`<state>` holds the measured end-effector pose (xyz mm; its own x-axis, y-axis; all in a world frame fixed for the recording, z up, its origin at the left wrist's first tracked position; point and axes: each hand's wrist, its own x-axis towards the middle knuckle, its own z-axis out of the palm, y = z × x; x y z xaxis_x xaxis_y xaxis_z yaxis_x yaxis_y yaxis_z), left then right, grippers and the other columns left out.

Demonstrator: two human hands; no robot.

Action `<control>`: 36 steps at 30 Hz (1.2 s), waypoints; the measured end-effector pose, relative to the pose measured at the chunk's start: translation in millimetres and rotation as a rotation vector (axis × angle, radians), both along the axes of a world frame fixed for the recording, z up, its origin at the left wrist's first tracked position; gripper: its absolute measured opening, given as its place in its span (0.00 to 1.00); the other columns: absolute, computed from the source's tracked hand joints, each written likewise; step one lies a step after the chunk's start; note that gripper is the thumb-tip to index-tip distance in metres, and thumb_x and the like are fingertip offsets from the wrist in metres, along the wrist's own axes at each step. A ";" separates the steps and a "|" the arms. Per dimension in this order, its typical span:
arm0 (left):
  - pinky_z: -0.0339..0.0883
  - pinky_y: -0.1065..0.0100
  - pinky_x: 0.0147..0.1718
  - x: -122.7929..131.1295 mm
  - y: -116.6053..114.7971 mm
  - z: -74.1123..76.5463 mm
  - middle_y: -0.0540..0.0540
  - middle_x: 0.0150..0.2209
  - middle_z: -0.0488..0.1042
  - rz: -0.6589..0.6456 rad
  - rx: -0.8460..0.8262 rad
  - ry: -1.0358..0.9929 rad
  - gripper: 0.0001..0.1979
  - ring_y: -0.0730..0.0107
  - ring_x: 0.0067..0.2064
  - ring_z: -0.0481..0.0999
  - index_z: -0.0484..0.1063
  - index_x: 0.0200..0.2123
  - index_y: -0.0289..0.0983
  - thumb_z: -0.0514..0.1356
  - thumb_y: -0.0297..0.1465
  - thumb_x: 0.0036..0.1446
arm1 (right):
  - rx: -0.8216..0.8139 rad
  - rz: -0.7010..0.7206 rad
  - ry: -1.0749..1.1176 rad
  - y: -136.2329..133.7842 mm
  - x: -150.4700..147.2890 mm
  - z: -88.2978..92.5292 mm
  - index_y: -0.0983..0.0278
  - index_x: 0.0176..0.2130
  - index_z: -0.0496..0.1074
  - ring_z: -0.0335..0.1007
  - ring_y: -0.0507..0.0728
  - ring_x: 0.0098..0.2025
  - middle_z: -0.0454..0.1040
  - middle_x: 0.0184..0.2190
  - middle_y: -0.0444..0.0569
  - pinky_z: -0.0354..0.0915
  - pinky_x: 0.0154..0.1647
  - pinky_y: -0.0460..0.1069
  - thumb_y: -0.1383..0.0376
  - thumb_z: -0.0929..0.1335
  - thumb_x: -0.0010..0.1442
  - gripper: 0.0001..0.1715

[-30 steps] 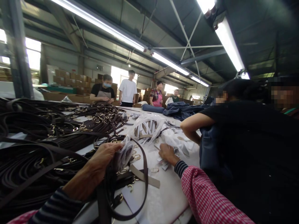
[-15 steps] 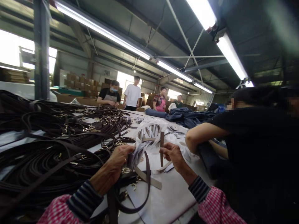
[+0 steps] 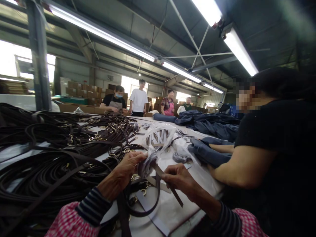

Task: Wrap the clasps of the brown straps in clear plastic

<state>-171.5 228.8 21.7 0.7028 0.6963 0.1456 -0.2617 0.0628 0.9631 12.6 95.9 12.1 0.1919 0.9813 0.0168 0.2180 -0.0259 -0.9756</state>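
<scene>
My left hand is closed on a crinkled clear plastic bag above the table. Between the thumb and fingers of my right hand is a flat brown strip; its upper end touches or overlaps the bag, and I cannot tell whether it goes inside. Below both hands lie a looped dark strap and a pale strip. Just beyond them, a larger clear bag holds several light strips.
Coiled dark straps with metal clasps cover the table's left side. At right, a co-worker in a black top leans over dark blue fabric. More blue fabric and several people stand farther back.
My right hand has brought the brown strip left and down to the small bag, tilting it from upright to slanted. The co-worker at right has raised their head and moved the blue fabric forward.
</scene>
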 end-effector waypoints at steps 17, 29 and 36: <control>0.52 0.72 0.25 7.8 -25.5 1.7 0.52 0.22 0.67 0.110 0.179 0.144 0.22 0.75 0.25 0.60 0.69 0.24 0.35 0.67 0.49 0.51 | -0.032 0.256 0.110 -7.9 -1.2 -12.1 0.71 0.30 0.78 0.54 0.45 0.19 0.69 0.19 0.43 0.42 0.20 0.44 0.51 0.75 0.57 0.23; 0.49 0.73 0.21 24.6 -34.6 -18.4 0.51 0.19 0.68 0.051 0.021 0.116 0.26 0.76 0.20 0.60 0.70 0.23 0.36 0.71 0.52 0.45 | 0.460 -0.052 -0.115 -41.2 -7.1 -59.2 0.60 0.58 0.71 0.72 0.51 0.31 0.78 0.39 0.49 0.62 0.23 0.42 0.65 0.72 0.62 0.24; 0.50 0.72 0.24 26.5 -46.6 -19.9 0.51 0.21 0.68 -0.011 0.074 0.168 0.25 0.76 0.23 0.60 0.71 0.25 0.35 0.70 0.51 0.47 | 0.962 -0.023 -0.870 -52.3 -0.7 -65.5 0.64 0.63 0.68 0.79 0.60 0.46 0.80 0.45 0.60 0.74 0.43 0.51 0.74 0.65 0.68 0.25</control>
<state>-145.0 182.2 1.8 0.7293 0.6800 0.0763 -0.0969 -0.0077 0.9953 12.0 43.6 -53.4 -0.2215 0.5022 0.8359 0.7950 0.5894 -0.1435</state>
